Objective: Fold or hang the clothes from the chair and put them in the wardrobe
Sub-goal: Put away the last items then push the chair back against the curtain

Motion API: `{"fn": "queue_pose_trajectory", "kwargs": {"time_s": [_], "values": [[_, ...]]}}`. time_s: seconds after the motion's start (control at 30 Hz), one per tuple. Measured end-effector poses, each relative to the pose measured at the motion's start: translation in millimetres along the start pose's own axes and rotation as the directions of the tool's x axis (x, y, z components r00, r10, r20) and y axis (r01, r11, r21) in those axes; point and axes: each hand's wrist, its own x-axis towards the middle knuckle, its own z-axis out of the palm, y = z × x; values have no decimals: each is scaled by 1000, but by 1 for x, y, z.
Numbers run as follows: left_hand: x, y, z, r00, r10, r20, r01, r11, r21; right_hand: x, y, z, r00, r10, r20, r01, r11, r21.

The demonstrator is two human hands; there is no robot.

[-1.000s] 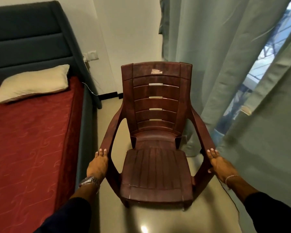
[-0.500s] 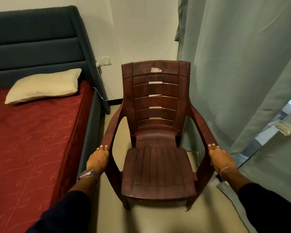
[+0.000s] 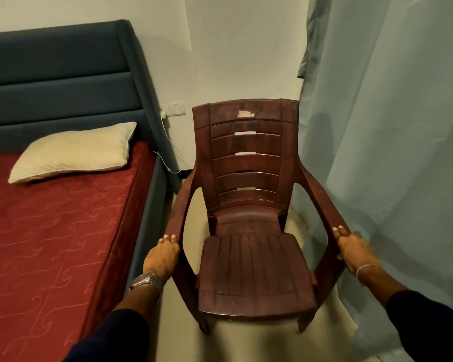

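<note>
Brown plastic makes up the chair (image 3: 249,231), which stands upright on the pale floor (image 3: 183,333) in the head view, its slatted back toward the white wall (image 3: 241,48) and its ribbed seat bare, with no clothes lying on it or over its back. A pale patch marks the top slat of the back. The left hand (image 3: 161,257) holds the front of the chair's left armrest, fingers curled over the rail, so this grip is closed around the armrest; a metal watch (image 3: 147,280) sits on that wrist above a dark sleeve (image 3: 110,338). The right hand (image 3: 353,250) holds the front of the right armrest in the same way, fingers laid over the top and wrapped round the rail, and this hand is slightly blurred; a thin bracelet (image 3: 365,269) circles its wrist. Just beside the chair on the left runs a bed (image 3: 63,244) with a red patterned cover, and a cream pillow (image 3: 73,152) lies near its dark blue padded headboard (image 3: 58,82). A wall switch (image 3: 175,108) sits between the headboard and the chair back, and a thin white cable (image 3: 165,163) hangs down from it to the bed's corner. On the right a grey-green curtain (image 3: 390,139) hangs to the floor, touching the chair's right side. No wardrobe is in view.
</note>
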Motion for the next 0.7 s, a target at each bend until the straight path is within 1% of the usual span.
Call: {"fn": "queue_pose_trajectory", "kwargs": {"time_s": [0.07,0.2,0.3,0.4,0.47,0.7], "values": [[13,0,-1,1000,-11,0,11,1000,22,19,-5,-5,999,40,-5,-40,999,18],[41,-1,-8,999,-45,31,44,999,32,53,-22,-15,997,78,-25,-74,989,126],[63,0,-16,996,-76,38,75,997,20,80,-30,-24,997,71,-34,-63,982,178],[86,0,-22,995,-99,26,98,994,39,113,-35,-36,997,55,-53,-45,981,189],[100,-1,-26,991,-126,55,125,992,24,131,-39,-42,998,50,-41,-40,975,217],[177,-4,-47,985,-152,77,150,988,34,220,-53,-68,999,46,9,-47,964,263]]}}
